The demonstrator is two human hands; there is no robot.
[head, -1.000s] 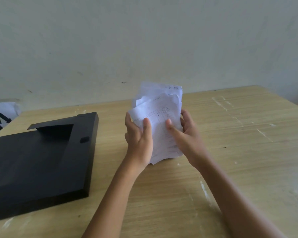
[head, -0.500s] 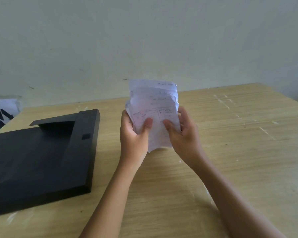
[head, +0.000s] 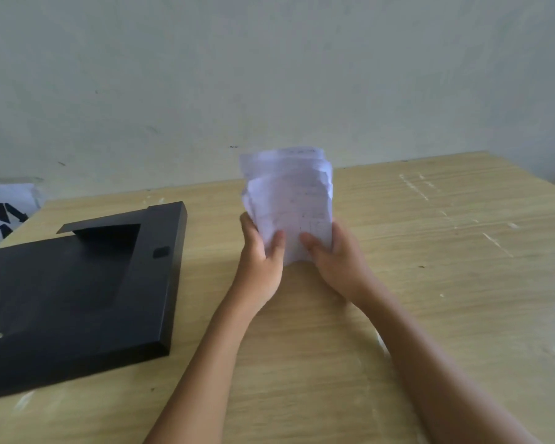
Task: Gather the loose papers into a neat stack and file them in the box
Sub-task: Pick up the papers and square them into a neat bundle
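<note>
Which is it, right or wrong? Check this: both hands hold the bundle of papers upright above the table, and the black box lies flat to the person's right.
Wrong on one point. In the head view the black box lies flat to the person's left, not right. The rest stands: the left hand and the right hand both hold the bundle of papers upright above the table.

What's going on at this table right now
A person holds a bundle of white papers upright above a wooden table, left hand and right hand gripping its lower edges. The sheets look crumpled and unevenly aligned, not yet a neat stack. The black file box lies flat to the left, with none of the papers in it yet.
</note>
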